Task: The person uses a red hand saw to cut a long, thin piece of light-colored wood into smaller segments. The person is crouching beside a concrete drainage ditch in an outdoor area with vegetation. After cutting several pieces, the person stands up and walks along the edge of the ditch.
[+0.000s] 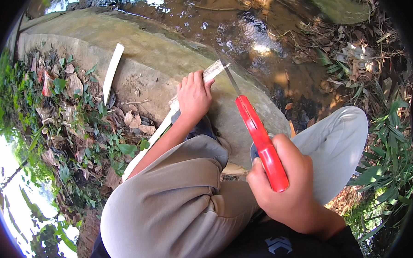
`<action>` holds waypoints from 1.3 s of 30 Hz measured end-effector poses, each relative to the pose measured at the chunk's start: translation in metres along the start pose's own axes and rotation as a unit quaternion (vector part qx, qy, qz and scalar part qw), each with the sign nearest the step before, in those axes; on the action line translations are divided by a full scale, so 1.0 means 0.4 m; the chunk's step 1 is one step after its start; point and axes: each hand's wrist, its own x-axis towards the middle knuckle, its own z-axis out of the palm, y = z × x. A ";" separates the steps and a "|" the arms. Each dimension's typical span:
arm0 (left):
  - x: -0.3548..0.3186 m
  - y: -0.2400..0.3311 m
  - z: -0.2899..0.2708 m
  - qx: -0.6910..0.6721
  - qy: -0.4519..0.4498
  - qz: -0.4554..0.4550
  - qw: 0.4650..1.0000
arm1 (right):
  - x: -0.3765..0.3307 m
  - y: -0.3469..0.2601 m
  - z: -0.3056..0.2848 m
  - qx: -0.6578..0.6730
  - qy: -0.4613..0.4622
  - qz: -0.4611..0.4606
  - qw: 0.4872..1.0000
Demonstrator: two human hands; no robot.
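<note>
On the rock [166, 61], left hand [193, 96] pins the stick [212, 72], right hand [287, 190] clenches the red-handled saw [261, 142] at five o'clock, sawing mid-cut, steady strokes needed.

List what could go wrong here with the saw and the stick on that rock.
1. The left hand grips the pale stick close to where the blade of the red-handled saw meets it; a slip could likely cut the fingers.
2. The stick lies on a sloping rock beside the stream, so a cut-off end may roll into the water.
3. The right hand saws just above the knees, so a jump of the blade might reach a leg.
</note>
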 end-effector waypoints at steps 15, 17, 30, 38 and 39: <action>-0.001 -0.007 -0.026 -0.086 -0.023 -0.057 0.994 | 0.001 -0.027 -0.005 0.060 0.045 0.088 0.993; 0.012 -0.012 -0.047 -0.131 -0.010 -0.099 0.986 | 0.006 -0.024 -0.026 0.083 0.054 0.102 0.990; 0.037 -0.056 -0.070 -0.173 -0.162 -0.055 0.970 | 0.006 0.068 -0.045 0.048 0.052 0.024 0.997; 0.033 -0.028 -0.063 -0.100 -0.153 -0.024 0.983 | -0.023 0.107 -0.062 0.025 0.034 0.027 0.999; 0.031 -0.026 -0.059 -0.096 -0.146 -0.032 0.984 | -0.027 0.111 -0.061 0.012 0.033 0.021 0.999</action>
